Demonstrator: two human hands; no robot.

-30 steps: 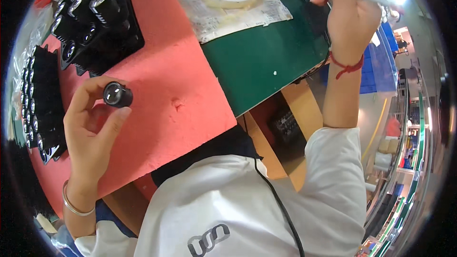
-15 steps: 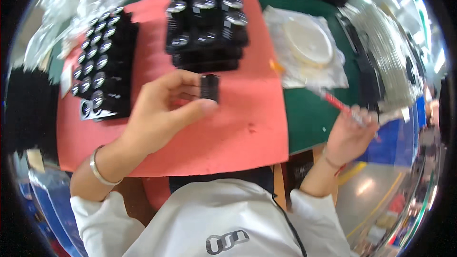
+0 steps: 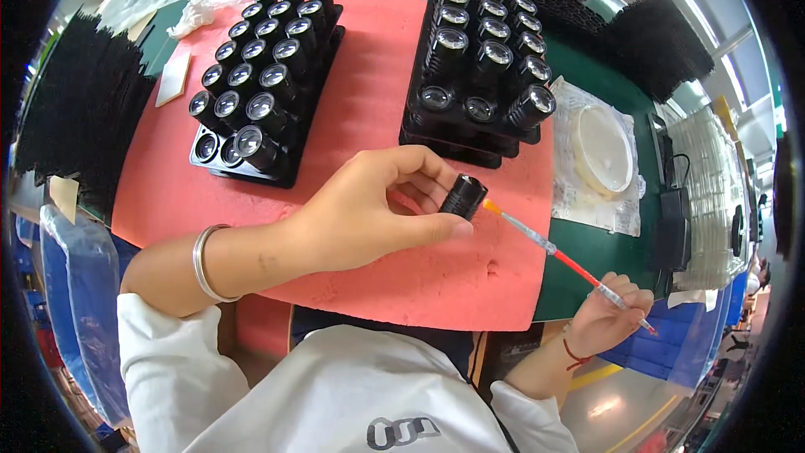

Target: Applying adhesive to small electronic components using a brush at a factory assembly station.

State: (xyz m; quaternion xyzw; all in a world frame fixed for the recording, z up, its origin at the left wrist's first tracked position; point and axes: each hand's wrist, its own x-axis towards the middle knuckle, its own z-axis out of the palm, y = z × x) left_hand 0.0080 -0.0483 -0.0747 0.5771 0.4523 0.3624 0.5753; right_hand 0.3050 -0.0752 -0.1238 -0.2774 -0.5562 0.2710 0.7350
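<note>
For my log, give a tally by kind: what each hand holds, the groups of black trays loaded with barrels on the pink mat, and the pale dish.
Barrel in the left hand: 1
Brush in the right hand: 1
Black tray groups on the pink mat: 2
Pale dish: 1
Total: 5

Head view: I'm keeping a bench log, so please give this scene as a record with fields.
Left hand: pinches a short, black, ribbed cylinder between thumb and fingers
Right hand: holds a slim red-and-grey brush, orange tip beside the cylinder; contact unclear
Surface: flat pink foam-like sheet on a green tabletop
Upper left: black tray of black lens-topped cylinders
Upper centre: stacked black trays with more such cylinders
Right: shallow, round off-white dish on white printed paper
</note>
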